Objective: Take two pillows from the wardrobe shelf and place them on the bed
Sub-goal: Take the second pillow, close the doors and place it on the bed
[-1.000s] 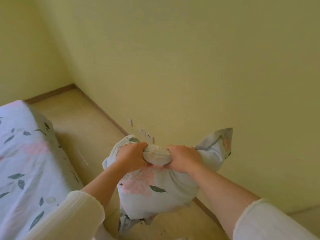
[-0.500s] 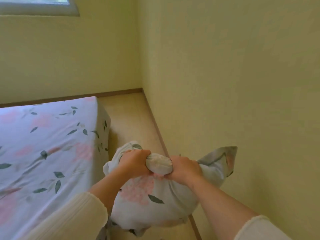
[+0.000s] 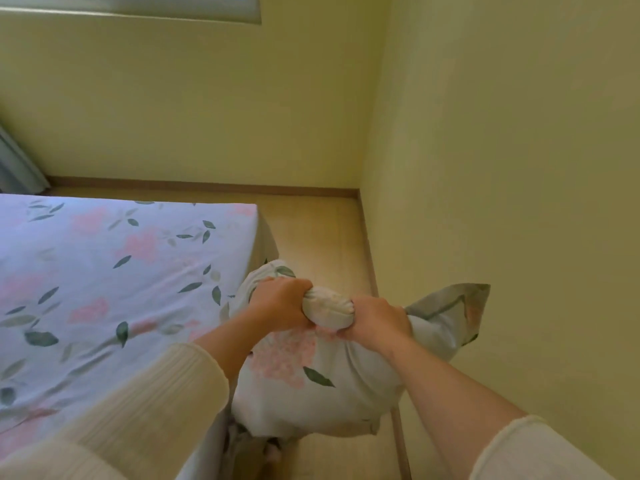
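a: both hands closed tight on the bunched top edge of the pillow [image 3: 311, 372]: the left hand [image 3: 280, 304] and right hand [image 3: 375, 322] sit side by side, a twisted roll of fabric between them.

b: where does it hang?

a: over the floor [image 3: 325, 237], just beside the corner of the bed [image 3: 104, 271], close to the wall [image 3: 502, 168].

b: which step, then?

a: carrying, it seems. next it likely needs a swing leftward over the mattress, then release. whether this is the first or second pillow can't be told.
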`<state>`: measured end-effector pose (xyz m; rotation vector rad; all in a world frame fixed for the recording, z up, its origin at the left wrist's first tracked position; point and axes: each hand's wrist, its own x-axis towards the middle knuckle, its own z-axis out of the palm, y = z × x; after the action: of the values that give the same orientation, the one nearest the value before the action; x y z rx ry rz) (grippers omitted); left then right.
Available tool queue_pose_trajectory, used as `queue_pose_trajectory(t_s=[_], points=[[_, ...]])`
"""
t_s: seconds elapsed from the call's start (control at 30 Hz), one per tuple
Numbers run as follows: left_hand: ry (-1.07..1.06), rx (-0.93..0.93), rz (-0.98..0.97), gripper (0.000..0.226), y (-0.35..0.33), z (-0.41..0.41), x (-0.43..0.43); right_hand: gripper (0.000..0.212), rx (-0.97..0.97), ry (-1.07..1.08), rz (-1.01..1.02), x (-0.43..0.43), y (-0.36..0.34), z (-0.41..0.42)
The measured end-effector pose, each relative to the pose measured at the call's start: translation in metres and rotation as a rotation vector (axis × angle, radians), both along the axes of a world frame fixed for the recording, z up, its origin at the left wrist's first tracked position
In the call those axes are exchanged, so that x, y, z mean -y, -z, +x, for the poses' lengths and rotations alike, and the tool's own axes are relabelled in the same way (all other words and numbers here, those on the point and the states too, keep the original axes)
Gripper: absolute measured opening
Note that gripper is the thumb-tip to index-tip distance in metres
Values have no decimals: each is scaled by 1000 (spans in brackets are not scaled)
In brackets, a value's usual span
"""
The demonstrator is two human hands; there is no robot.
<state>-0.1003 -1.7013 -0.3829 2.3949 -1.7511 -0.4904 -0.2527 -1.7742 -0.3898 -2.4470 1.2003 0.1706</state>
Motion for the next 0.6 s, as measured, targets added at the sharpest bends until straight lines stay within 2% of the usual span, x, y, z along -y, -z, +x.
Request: queue_pose_trajectory(t_s=[0.27,0.6], points=[[-35,-68,20,27,1,141,132,44,-78,-18,21,140,-4,149],[-36,-31,-9,26,6,249,318,41,-94,-56,-7,326,-9,257]])
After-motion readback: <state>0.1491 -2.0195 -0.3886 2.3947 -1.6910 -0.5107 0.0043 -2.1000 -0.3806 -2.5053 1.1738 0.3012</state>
